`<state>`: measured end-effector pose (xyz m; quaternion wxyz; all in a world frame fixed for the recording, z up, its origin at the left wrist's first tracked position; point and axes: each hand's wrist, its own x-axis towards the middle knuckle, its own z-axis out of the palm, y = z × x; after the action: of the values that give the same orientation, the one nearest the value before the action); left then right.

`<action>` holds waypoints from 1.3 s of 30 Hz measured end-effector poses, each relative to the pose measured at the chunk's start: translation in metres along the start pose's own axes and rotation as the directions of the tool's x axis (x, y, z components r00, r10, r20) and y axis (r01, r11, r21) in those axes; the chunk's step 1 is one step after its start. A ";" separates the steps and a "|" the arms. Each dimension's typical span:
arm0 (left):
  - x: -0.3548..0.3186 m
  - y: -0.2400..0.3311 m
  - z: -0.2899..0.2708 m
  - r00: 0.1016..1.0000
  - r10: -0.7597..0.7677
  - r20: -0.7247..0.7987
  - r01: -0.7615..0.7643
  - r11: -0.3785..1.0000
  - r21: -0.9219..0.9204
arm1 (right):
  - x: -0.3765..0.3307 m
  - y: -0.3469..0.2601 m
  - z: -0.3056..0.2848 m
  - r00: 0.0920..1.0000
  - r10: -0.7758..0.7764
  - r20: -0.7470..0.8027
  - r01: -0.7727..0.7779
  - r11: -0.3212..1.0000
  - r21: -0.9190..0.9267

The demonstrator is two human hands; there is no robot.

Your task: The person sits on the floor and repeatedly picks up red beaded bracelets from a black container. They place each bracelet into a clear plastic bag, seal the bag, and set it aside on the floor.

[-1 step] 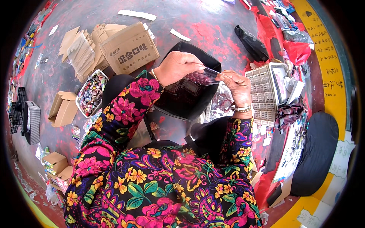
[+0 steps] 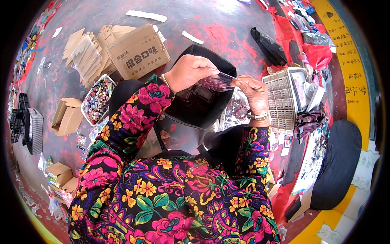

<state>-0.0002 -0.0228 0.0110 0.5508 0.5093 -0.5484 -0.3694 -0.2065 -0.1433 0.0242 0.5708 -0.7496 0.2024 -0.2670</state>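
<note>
Between my two hands is a small clear plastic bag [image 2: 215,84] with dark red, bead-like pieces inside. My left hand [image 2: 189,72] pinches its upper left side, palm down. At the other end, the fingers of my right hand [image 2: 252,92] grip the bag's clear edge, and the film looks stretched between them. Below the bag stands a black open bin [image 2: 219,109] in front of me. A few small packets show dimly in its dark inside; the hands and bag partly cover it.
A large cardboard box [image 2: 140,53] and flattened cardboard [image 2: 87,59] lie at the far left. Nearer stand a white basket [image 2: 84,106] of small colourful items and an open carton [image 2: 67,117]. On the right are a white plastic crate [image 2: 278,103], a black plastic bag [image 2: 269,45] and a black oval cushion [image 2: 337,162].
</note>
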 end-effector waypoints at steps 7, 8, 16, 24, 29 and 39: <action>0.001 0.000 -0.003 0.998 0.051 0.034 -0.049 0.998 -0.050 | -0.002 -0.003 0.002 0.999 0.034 -0.013 -0.033 0.995 0.092; 0.001 0.000 -0.003 0.998 0.052 0.035 -0.050 0.997 -0.063 | -0.002 -0.004 0.003 0.999 0.033 -0.021 -0.031 0.995 0.093; 0.004 0.001 -0.007 0.980 0.032 -0.196 0.006 0.982 0.186 | 0.000 0.004 0.004 0.997 -0.033 -0.064 0.031 0.999 -0.030; -0.003 -0.009 0.011 0.948 0.297 0.110 -0.291 0.677 0.676 | 0.001 0.011 0.033 0.984 -0.175 0.040 0.176 0.891 -0.419; -0.003 -0.014 0.008 0.952 0.226 0.205 -0.305 0.680 0.666 | 0.000 0.010 0.040 0.974 -0.218 0.065 0.224 0.873 -0.432; 0.001 -0.012 -0.002 0.984 0.116 0.139 -0.174 0.808 0.563 | -0.002 0.010 0.021 0.994 -0.103 -0.032 0.097 0.985 -0.143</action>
<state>0.0040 -0.0257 -0.0005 0.3715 0.5891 -0.6974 -0.1688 -0.1951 -0.1290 0.0099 0.4980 -0.7921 0.1940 -0.2950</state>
